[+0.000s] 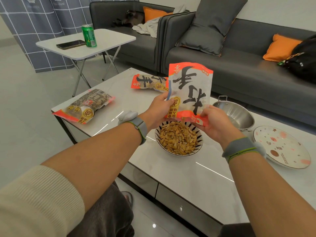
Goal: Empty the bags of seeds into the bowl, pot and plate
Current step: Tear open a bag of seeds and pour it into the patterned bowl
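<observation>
I hold a red-and-white seed bag (189, 89) upside down, its open mouth just above the striped bowl (199, 146). The bowl is heaped with pale brown seeds (178, 138). My left hand (158, 110) grips the bag's left edge and my right hand (216, 122) pinches its lower right corner. The bag looks flat and nearly empty. A full seed bag (85, 107) lies at the table's left end, another full bag (148, 82) at the far edge. The steel pot (237, 113) and the patterned plate (282, 147) stand to the right of the bowl, with no seeds in them.
The white low table (188, 171) has a drawer front facing me. A grey sofa (239, 65) with cushions runs behind it. A small folding table (95, 43) at the back left carries a green can (89, 35) and a phone (71, 44).
</observation>
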### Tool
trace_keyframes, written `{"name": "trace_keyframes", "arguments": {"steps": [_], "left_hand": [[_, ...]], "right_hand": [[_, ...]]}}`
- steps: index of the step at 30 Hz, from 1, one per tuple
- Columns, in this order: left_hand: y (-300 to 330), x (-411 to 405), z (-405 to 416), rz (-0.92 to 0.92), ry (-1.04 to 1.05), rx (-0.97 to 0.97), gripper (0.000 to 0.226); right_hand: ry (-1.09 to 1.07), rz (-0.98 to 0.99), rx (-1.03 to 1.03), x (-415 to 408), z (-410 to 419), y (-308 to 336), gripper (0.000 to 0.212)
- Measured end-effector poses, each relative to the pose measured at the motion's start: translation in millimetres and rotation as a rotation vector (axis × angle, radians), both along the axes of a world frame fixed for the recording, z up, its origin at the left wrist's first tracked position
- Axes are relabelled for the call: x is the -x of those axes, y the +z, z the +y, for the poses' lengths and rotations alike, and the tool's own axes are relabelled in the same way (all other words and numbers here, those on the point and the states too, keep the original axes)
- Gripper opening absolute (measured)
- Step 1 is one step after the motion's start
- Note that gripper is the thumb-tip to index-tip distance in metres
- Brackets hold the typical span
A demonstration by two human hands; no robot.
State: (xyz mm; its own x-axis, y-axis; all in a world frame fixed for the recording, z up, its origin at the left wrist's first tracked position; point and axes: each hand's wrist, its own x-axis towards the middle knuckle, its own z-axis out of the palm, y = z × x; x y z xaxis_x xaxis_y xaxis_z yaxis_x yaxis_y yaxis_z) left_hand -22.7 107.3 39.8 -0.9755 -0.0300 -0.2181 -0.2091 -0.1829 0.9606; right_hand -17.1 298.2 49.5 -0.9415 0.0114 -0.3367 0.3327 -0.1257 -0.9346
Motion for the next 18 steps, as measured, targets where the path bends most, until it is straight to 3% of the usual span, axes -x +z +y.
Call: {"name": "trace_keyframes", "arguments": {"steps": [18], "left_hand": [[0.7, 1.0, -6.5, 0.000, -0.020, 0.020, 0.032]], "right_hand": [[0.014, 0.001, 0.039, -0.5, 3.1, 1.1, 0.026]]}}
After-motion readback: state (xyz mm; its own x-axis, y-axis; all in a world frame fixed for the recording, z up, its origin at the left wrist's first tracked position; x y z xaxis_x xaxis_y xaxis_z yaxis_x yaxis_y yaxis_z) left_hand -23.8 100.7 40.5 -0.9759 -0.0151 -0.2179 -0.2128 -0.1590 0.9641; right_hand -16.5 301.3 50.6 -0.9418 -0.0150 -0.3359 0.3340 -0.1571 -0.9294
